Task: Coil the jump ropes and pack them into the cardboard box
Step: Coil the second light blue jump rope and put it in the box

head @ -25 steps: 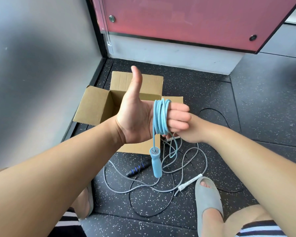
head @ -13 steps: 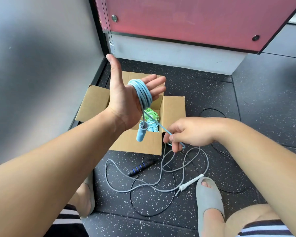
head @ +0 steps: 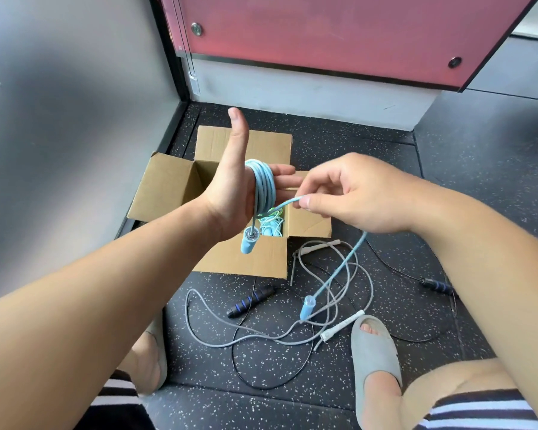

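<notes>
The speckled black floor [head: 370, 169] carries an open cardboard box [head: 243, 259]. Beside it lie a tangled grey rope [head: 261, 338] and a black rope [head: 252, 301].

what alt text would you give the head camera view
A person's left hand, held open with thumb up, has a light blue jump rope coiled around its fingers while the right hand pinches the free strand. Below sits an open cardboard box, with grey and black ropes loose on the floor.

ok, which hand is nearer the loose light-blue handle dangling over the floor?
Right. The right hand pinches the rope directly above the loose light-blue handle, which hangs below it. The left hand, wrapped in the coil, is farther, up and to the left over the cardboard box.
</notes>
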